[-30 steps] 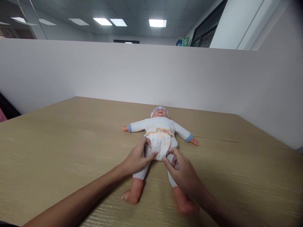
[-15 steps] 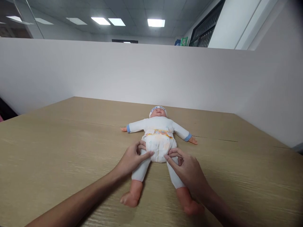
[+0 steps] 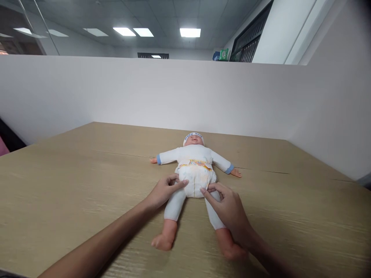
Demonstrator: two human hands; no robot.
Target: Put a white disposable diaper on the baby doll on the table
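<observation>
Two bare hands meet at one white diaper [image 3: 193, 179], which is fitted round the hips of a doll [image 3: 193, 151] lying on its back near the middle of the wooden table [image 3: 87, 193]. Each hand is at a leg opening, so the relation that matters is side to side: from the left hand [image 3: 165, 190] the diaper lies to the right and slightly far, while from the right hand [image 3: 228, 202] it lies to the left and far. Neither hand is clearly nearer, since both touch its edges. The left thumb rests on the front panel close to the left leg edge, with the fingers spread at the side by the hip; whether they grip any material I cannot tell. The right thumb and forefinger are drawn close together at the right leg edge and look clamped on a bit of it, the other fingers curled. The diaper's front narrows toward the near side, between the thighs, and its broad waistband [image 3: 196, 163], printed in orange and yellow, crosses left to right at the far end; a thin line down the front runs near to far. The doll's long axis follows that same direction, with the head [image 3: 194, 141] at the far end by the white partition [image 3: 174, 92], the legs parted toward the near left and near right, and the arms stretched out left and right.
</observation>
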